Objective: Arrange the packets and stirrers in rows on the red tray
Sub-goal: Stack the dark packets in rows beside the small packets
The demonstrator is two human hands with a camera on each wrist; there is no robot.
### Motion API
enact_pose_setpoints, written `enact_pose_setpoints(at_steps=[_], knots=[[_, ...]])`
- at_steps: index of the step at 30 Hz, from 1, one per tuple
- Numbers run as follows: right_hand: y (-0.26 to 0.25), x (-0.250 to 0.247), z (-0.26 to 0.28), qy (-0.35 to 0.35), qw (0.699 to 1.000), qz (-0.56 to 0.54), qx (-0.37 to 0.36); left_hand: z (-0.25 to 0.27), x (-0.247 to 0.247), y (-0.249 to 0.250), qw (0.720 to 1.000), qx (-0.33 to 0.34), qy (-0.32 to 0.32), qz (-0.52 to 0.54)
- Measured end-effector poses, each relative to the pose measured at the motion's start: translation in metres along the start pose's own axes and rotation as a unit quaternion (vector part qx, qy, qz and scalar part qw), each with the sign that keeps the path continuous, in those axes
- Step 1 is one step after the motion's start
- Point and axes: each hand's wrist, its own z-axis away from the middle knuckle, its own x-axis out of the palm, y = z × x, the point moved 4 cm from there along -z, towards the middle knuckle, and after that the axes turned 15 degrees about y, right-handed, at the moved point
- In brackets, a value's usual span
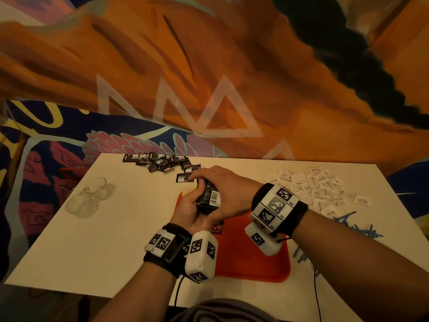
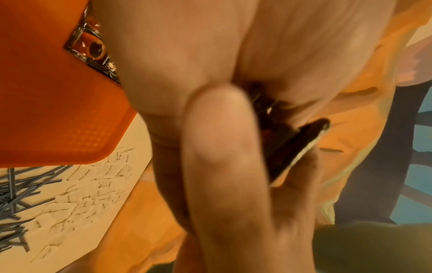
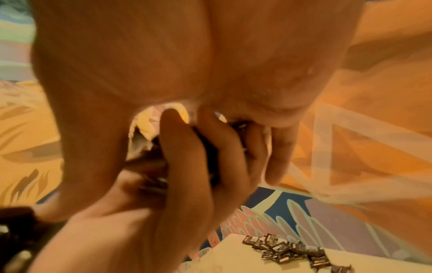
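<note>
Both hands meet above the far left end of the red tray (image 1: 250, 256). My left hand (image 1: 189, 211) cups a stack of black packets (image 1: 209, 197) from below, fingers curled round it. My right hand (image 1: 222, 189) covers the stack from above and grips it too. In the left wrist view the stack's edge (image 2: 294, 147) shows between thumb and palm. One black packet (image 1: 217, 227) lies on the tray (image 2: 46, 92) under the hands, also seen as a packet (image 2: 91, 48) in the left wrist view. The right wrist view shows fingers (image 3: 187, 157) wrapped round dark packets.
A heap of black packets (image 1: 160, 161) lies at the table's far edge, with one loose packet (image 1: 183, 177) nearer. White packets (image 1: 311, 187) spread at the far right, blue stirrers (image 1: 352, 226) beside them. Clear glasses (image 1: 89, 197) stand at the left.
</note>
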Motion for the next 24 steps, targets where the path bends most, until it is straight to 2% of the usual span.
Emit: enact_pose_setpoints(at_steps=[6, 8, 11, 16, 20, 24], knots=[[0.002, -0.006, 0.002, 0.044, 0.999, 0.000, -0.005, -0.002, -0.005, -0.002, 0.998, -0.024, -0.050, -0.015], [0.002, -0.003, 0.003, 0.038, 0.999, 0.007, -0.014, -0.003, -0.003, -0.002, 0.999, -0.022, -0.042, -0.023], [0.004, -0.003, 0.003, 0.053, 0.998, 0.017, -0.008, -0.004, -0.004, -0.002, 0.999, -0.028, -0.020, 0.021], [0.008, -0.001, 0.001, 0.056, 0.998, 0.001, -0.004, -0.008, -0.009, -0.009, 0.998, -0.026, -0.044, -0.025], [0.009, 0.002, 0.001, 0.038, 0.999, 0.010, -0.012, -0.012, -0.014, -0.009, 0.998, -0.035, -0.048, -0.020], [0.010, 0.012, -0.002, 0.041, 0.999, 0.010, 0.003, -0.014, -0.018, -0.006, 0.998, -0.037, -0.022, 0.034]])
